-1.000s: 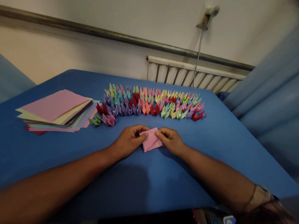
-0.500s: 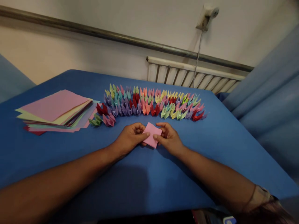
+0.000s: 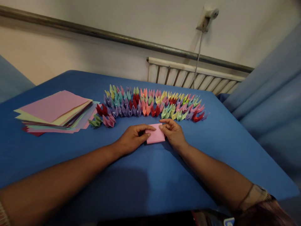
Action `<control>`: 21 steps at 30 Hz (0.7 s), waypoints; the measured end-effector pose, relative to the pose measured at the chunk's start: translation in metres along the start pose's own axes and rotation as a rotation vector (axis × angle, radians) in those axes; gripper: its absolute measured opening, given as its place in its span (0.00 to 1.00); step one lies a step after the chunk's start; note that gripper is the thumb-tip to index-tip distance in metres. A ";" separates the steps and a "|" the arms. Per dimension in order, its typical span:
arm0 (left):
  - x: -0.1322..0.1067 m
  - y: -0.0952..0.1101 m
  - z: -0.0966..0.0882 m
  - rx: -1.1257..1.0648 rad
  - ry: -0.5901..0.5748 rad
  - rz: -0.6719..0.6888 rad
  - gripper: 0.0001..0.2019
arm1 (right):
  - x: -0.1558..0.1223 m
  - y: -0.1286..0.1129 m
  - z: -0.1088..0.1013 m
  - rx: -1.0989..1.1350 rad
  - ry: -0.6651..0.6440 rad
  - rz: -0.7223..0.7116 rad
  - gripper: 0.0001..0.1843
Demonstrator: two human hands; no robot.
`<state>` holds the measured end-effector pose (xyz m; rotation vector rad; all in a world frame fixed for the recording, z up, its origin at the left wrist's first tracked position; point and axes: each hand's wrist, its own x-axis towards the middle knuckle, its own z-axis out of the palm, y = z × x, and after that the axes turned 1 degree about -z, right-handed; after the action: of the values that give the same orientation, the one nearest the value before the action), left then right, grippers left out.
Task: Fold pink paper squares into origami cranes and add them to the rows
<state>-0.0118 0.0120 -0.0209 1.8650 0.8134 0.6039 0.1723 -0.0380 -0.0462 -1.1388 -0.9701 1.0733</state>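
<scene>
A small folded pink paper square (image 3: pixel 156 135) is held between my two hands, just above or on the blue table. My left hand (image 3: pixel 134 137) grips its left side, with the index finger across the top face and the thumb near the left edge. My right hand (image 3: pixel 173 133) pinches its upper right corner between thumb and fingers. Behind the square stand rows of folded paper cranes (image 3: pixel 147 108) in many colours. A pink crane (image 3: pixel 109 121) and a green one (image 3: pixel 95 121) sit at the near left end of the rows.
On the left lies a loose stack of coloured paper sheets (image 3: pixel 56 106), pink on top. The blue table cover (image 3: pixel 113 188) runs back towards a wall with a metal pipe (image 3: pixel 122 38) and a radiator (image 3: pixel 178 73). A blue curtain (image 3: pixel 277 94) hangs at right.
The pink paper has been turned, from corner-up to edges roughly level. My left index finger now lies over its face, and my right hand has shifted to its upper right corner.
</scene>
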 end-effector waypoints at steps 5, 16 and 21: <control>0.004 -0.003 -0.001 -0.265 0.128 -0.182 0.20 | -0.004 -0.001 -0.001 -0.005 -0.093 -0.052 0.27; 0.004 -0.008 0.000 -0.411 0.190 -0.229 0.26 | -0.004 0.014 -0.005 0.074 -0.199 -0.086 0.28; 0.004 -0.006 0.001 -0.414 0.197 -0.219 0.24 | -0.003 0.015 -0.006 0.064 -0.201 -0.081 0.27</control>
<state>-0.0103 0.0165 -0.0265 1.3366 0.9267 0.7598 0.1749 -0.0409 -0.0620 -0.9447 -1.1211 1.1608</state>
